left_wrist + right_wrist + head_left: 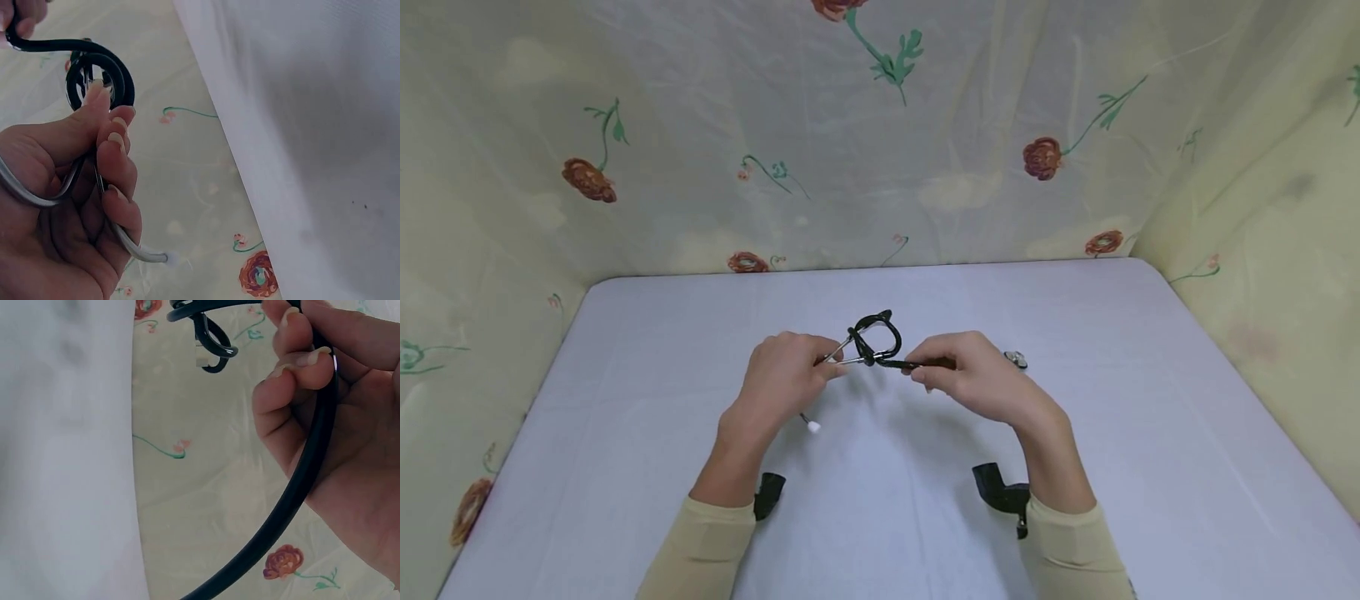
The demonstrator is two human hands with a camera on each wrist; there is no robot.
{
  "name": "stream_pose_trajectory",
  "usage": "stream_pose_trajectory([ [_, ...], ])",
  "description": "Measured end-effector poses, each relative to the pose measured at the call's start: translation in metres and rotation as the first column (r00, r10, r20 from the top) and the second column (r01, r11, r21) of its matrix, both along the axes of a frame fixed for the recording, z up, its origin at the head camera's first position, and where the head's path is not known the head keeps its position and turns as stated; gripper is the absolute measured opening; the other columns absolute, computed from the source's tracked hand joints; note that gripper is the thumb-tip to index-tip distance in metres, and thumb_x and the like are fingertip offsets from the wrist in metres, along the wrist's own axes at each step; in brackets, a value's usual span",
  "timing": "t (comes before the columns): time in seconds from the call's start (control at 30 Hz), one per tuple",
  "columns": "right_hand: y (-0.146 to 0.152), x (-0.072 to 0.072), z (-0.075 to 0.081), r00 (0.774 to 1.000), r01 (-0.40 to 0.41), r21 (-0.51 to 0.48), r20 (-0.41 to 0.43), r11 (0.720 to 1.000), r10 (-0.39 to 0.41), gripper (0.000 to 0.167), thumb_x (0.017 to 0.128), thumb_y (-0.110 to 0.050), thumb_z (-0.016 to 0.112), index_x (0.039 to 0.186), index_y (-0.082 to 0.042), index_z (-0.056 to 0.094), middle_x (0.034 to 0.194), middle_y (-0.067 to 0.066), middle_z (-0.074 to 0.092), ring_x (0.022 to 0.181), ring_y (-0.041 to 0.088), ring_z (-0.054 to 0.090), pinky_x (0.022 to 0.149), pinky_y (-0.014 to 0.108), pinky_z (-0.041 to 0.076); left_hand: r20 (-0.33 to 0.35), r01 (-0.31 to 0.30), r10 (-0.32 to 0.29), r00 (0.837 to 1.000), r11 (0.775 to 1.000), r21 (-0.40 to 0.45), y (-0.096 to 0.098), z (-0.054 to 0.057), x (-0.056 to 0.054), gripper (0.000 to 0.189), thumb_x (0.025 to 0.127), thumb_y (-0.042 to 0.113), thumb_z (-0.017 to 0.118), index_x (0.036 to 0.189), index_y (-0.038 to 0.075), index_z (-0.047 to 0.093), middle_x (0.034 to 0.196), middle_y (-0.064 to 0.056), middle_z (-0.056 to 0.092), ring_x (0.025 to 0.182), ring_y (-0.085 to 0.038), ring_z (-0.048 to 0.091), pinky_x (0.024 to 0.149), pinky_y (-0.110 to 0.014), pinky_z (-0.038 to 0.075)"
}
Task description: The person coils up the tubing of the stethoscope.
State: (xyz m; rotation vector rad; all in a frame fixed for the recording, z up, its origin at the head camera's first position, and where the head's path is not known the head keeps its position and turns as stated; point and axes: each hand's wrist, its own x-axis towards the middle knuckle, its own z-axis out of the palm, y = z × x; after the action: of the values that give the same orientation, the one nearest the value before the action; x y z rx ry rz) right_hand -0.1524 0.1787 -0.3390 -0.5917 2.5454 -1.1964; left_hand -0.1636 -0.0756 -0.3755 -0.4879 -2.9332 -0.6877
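Observation:
A stethoscope is held up between both hands over the table, its black tubing (895, 337) wound in a loop around the metal ear tubes. My left hand (786, 375) grips the metal ear tubes (134, 247), with the thumb on top near the coil in the left wrist view. A white ear tip (813, 427) pokes out below that hand. My right hand (985, 375) pinches the black tubing between thumb and fingers, and the tube (287, 500) runs on down past the palm in the right wrist view. The metal chest piece (1016, 360) shows just beyond the right hand.
A white-covered table (880, 533) lies under the hands. Pale curtains with a flower print (880, 167) rise at its back and sides. A black curved fitting (769, 495) sits by the left wrist and another black fitting (1000, 492) by the right.

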Motion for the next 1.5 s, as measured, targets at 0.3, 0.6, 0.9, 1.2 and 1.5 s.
stream_pose_trajectory([
  [0.3,0.005,0.001,0.006,0.989,0.04,-0.075,-0.138,0.996,-0.05,0.012,0.095,-0.011,0.066,0.101,-0.013,0.076,0.084,0.004,0.066,0.073,0.018,0.052,0.066,0.027,0.043,0.05,0.219,-0.219,0.974,0.976,0.011,0.008,0.004,0.005,0.005,0.089,0.033,0.074,0.089,0.028,0.075,0.057,0.014,0.058,0.055,-0.004,0.045,0.054,-0.024,0.035],
  [0.6,0.006,-0.003,0.005,0.968,0.082,-0.187,-0.22,0.979,-0.123,0.006,0.09,-0.011,0.072,0.092,-0.012,0.077,0.081,0.003,0.069,0.074,0.016,0.059,0.067,0.025,0.047,0.045,0.342,-0.347,0.937,0.936,0.086,0.01,0.004,0.008,0.004,0.088,0.032,0.075,0.091,0.029,0.075,0.07,0.015,0.066,0.056,-0.003,0.044,0.054,-0.021,0.035],
  [0.9,0.012,-0.009,-0.002,0.975,0.088,-0.247,-0.174,0.965,-0.134,0.007,0.088,-0.016,0.075,0.093,-0.012,0.077,0.082,0.001,0.069,0.075,0.015,0.06,0.069,0.026,0.051,0.102,0.411,-0.43,0.897,0.896,0.166,0.018,0.01,0.015,0.005,0.089,0.034,0.074,0.091,0.029,0.075,0.069,0.016,0.065,0.056,0.0,0.051,0.055,-0.02,0.042],
  [1.2,0.023,-0.012,-0.006,0.993,0.078,-0.345,-0.056,0.935,-0.104,0.011,0.09,-0.014,0.073,0.095,-0.005,0.075,0.084,-0.004,0.069,0.079,0.014,0.06,0.072,0.029,0.051,0.068,0.481,-0.511,0.857,0.841,0.248,0.019,0.019,0.021,0.005,0.092,0.027,0.072,0.093,0.031,0.074,0.075,0.02,0.069,0.055,0.002,0.053,0.054,-0.02,0.041],
  [1.5,0.029,-0.013,-0.01,1.0,0.024,-0.375,0.013,0.927,-0.021,0.01,0.093,-0.011,0.068,0.093,-0.003,0.074,0.085,-0.007,0.071,0.08,0.012,0.062,0.074,0.028,0.052,0.059,0.502,-0.54,0.84,0.813,0.294,0.023,0.026,0.025,0.014,0.09,0.028,0.074,0.103,0.026,0.078,0.086,0.019,0.073,0.057,0.003,0.058,0.057,-0.02,0.046],
])
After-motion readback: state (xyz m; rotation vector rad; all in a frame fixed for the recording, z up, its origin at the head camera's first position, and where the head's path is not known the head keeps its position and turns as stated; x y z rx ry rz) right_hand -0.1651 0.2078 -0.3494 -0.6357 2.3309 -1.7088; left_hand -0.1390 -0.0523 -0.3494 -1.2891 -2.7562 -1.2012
